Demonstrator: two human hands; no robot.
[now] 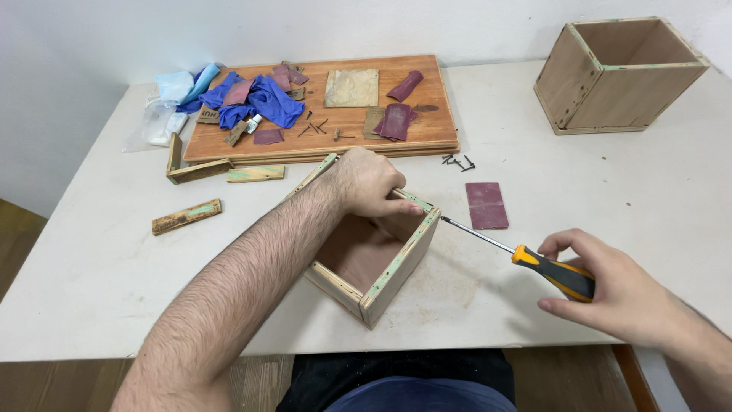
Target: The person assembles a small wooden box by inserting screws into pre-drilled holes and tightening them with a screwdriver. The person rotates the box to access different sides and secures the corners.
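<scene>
An open wooden box (396, 267) with green-painted edges lies on the white table (534, 160) in front of me. My left hand (367, 183) grips its far wall near the right corner. My right hand (610, 290) holds a screwdriver (553, 271) with an orange and black handle. The metal shaft points left, and its tip sits at the box's upper right corner.
A wooden board (435, 114) at the back carries blue cloth (267, 99), sandpaper pieces and nails. A second wooden box (618, 76) stands at the far right. Loose sandpaper (486, 204), nails (457, 161) and wood strips (186, 217) lie around. Plastic bags (164, 122) sit far left.
</scene>
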